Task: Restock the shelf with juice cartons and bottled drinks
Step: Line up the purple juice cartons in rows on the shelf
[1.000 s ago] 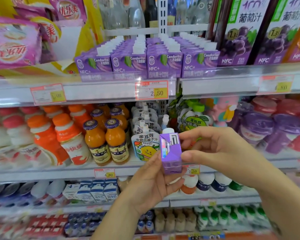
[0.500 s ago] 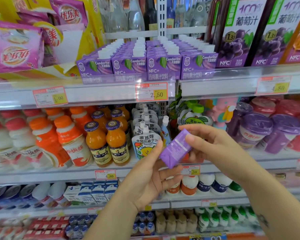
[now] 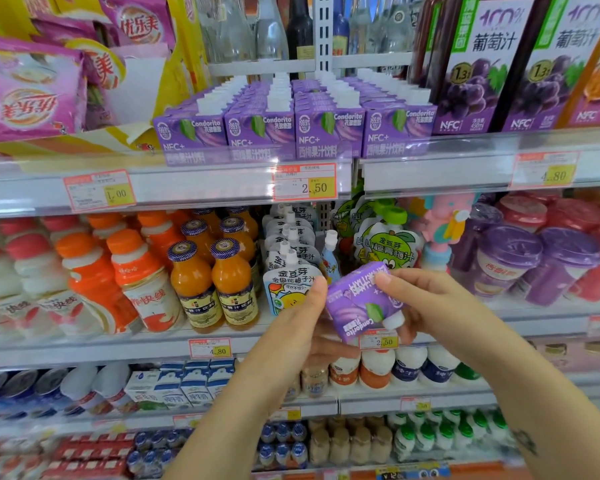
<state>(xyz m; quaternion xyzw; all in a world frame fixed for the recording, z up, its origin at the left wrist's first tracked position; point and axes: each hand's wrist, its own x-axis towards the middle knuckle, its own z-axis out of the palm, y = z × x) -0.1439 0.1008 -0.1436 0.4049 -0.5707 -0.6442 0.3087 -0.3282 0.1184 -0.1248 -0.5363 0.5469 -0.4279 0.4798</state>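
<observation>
carton (image 3: 359, 301): purple, upside down, before middle shelf (image 3: 84, 348) | left hand (image 3: 309, 327): grip holding carton; right hand (image 3: 426, 306): grip holding carton

Left hand (image 3: 302, 330) partly hidden behind the carton (image 3: 355, 308)

Item 1: left hand (image 3: 302, 327), bare, with a bare left forearm (image 3: 229, 427) behind it, skin uncovered as far as the bottom edge of the view.
Item 2: right hand (image 3: 440, 306), bare, with a bare right forearm (image 3: 520, 386) behind it, skin uncovered as far as the right-hand edge.
Item 3: small dark tattoo (image 3: 525, 442), a single marking on the right forearm near the lower right corner. Its design is too small and blurred to make out.
</observation>
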